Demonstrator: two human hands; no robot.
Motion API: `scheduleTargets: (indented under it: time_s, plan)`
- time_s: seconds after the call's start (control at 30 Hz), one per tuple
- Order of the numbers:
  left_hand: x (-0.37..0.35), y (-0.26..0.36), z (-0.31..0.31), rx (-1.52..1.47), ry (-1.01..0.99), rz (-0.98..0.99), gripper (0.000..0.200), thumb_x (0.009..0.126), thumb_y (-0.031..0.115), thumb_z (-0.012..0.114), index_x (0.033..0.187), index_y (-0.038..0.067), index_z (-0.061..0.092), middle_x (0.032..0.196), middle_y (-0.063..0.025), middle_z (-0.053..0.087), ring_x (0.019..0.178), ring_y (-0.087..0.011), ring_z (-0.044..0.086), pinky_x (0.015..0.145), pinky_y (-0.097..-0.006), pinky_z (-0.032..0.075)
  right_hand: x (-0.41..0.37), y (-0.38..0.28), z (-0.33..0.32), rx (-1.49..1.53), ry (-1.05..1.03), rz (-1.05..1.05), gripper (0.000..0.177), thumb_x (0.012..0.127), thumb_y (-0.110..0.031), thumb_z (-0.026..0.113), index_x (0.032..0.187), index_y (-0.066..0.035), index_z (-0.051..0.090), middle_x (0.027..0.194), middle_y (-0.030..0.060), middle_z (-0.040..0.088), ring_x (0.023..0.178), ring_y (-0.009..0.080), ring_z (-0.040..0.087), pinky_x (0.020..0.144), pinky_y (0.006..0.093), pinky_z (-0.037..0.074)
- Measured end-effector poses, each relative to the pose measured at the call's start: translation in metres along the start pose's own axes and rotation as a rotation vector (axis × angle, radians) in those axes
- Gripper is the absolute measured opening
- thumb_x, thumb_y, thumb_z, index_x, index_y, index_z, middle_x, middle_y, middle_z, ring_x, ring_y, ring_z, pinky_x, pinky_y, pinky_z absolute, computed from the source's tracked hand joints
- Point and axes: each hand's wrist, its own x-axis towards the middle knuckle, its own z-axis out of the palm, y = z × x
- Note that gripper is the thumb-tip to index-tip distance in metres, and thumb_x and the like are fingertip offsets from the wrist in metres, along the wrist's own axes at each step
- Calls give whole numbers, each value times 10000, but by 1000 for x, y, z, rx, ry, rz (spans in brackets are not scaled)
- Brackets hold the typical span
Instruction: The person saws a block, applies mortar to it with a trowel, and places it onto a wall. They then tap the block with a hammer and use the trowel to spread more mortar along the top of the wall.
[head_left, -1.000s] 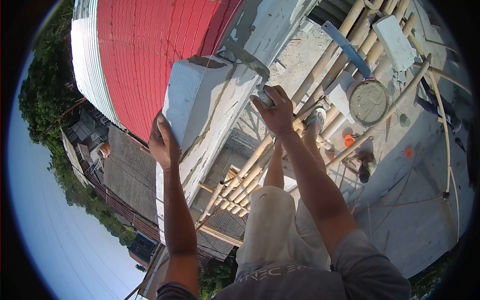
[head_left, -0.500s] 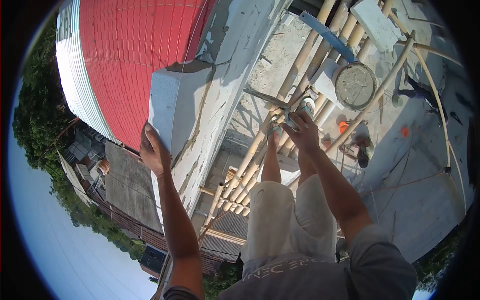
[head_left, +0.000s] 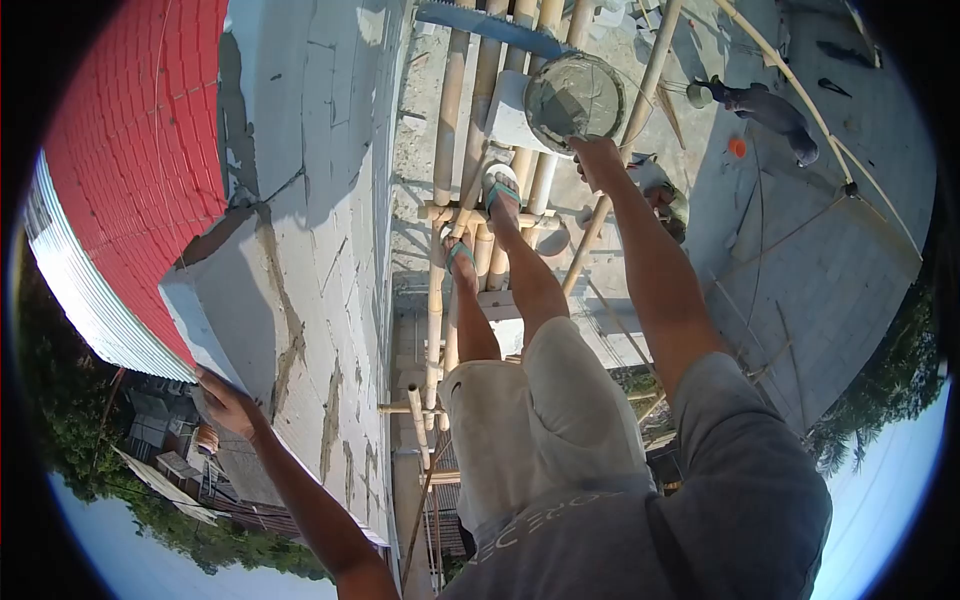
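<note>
My left hand (head_left: pixel 228 403) grips the near end of a pale lightweight concrete block (head_left: pixel 235 320) on top of the wall (head_left: pixel 335 250), at the left. Grey mortar shows along the seam beside the block, and a rough mortar patch lies at its far end. My right hand (head_left: pixel 597 165) is closed on a trowel, its handle mostly hidden by the fingers. The trowel's blade reaches into a round bucket of wet grey mortar (head_left: pixel 597 82), where it is hard to tell from the mortar.
Bamboo poles (head_left: pixel 445 160) form the scaffold under my sandalled feet. A blue saw blade (head_left: pixel 500 30) lies across them beside a white block (head_left: pixel 508 110). Below at the right are two people (head_left: pixel 770 115) and an orange object (head_left: pixel 737 148). A red roof (head_left: pixel 130 150) adjoins the wall.
My right hand has carried the trowel from above my feet to the mortar bucket. My left hand stays at the block's end. The view has swung to the right.
</note>
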Motion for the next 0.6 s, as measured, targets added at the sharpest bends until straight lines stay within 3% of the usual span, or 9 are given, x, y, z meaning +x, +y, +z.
scheduleTargets:
  time_s: [0.13, 0.2, 0.33, 0.4, 0.47, 0.53, 0.57, 0.6]
  plan:
    - [3, -3, -2, -12, 7, -16, 795, 1019, 658, 430, 1359, -36, 613, 1254, -276, 663, 1144, -375, 652, 942, -441, 509, -14, 18, 2, 179, -17, -18, 344, 916, -400, 729, 949, -60, 689, 675, 5, 597, 540, 122, 564, 486, 310, 475]
    - [1, -1, 0, -15, 18, -20, 784, 1025, 646, 428, 1347, -43, 619, 1248, -280, 665, 1135, -377, 654, 940, -438, 508, -36, 46, -1, 332, 4, -197, 306, 929, -359, 721, 911, -57, 679, 644, -26, 548, 528, 86, 522, 491, 283, 443]
    - [6, -14, 1, 3, -18, 28, 724, 1071, 551, 396, 1309, -99, 607, 1229, -301, 669, 1116, -398, 656, 937, -436, 501, -49, 64, 1, 224, 92, -356, 256, 948, -329, 706, 934, -75, 681, 659, -41, 549, 561, 55, 511, 517, 260, 418]
    - [-1, 8, -3, 70, -1, 196, 652, 1081, 486, 415, 1204, -122, 618, 1074, -314, 683, 946, -402, 626, 866, -438, 483, -56, 62, 19, 173, -42, -413, 230, 959, -295, 688, 959, -65, 685, 723, -13, 597, 622, 74, 553, 567, 264, 444]
    - [-1, 2, -1, 22, 4, 108, 616, 1081, 462, 424, 1126, -118, 628, 1010, -290, 688, 888, -353, 610, 850, -429, 474, -85, 33, 59, 210, -213, -457, 218, 962, -271, 680, 975, -53, 688, 765, 15, 630, 661, 98, 585, 602, 273, 469]
    - [-1, 9, -5, 7, -78, 48, 632, 1072, 488, 432, 1196, -95, 642, 1036, -249, 709, 955, -318, 643, 902, -395, 485, -140, -21, 98, -44, -152, -783, 201, 951, -210, 685, 1021, -21, 684, 868, 82, 676, 750, 162, 640, 675, 310, 515]
    - [2, -4, -1, 29, -20, 94, 641, 1070, 503, 422, 1217, -80, 643, 998, -227, 710, 930, -301, 652, 867, -374, 492, -148, -24, 132, 39, -98, -999, 247, 907, -194, 740, 1062, -9, 687, 915, 117, 698, 801, 209, 677, 728, 327, 536]
    - [1, 2, -4, 34, -43, 78, 645, 1070, 508, 418, 1217, -78, 643, 971, -219, 704, 899, -286, 643, 842, -365, 493, -161, -34, 155, 40, -144, -1038, 310, 865, -208, 789, 1106, -34, 700, 949, 111, 710, 841, 227, 698, 744, 332, 549]
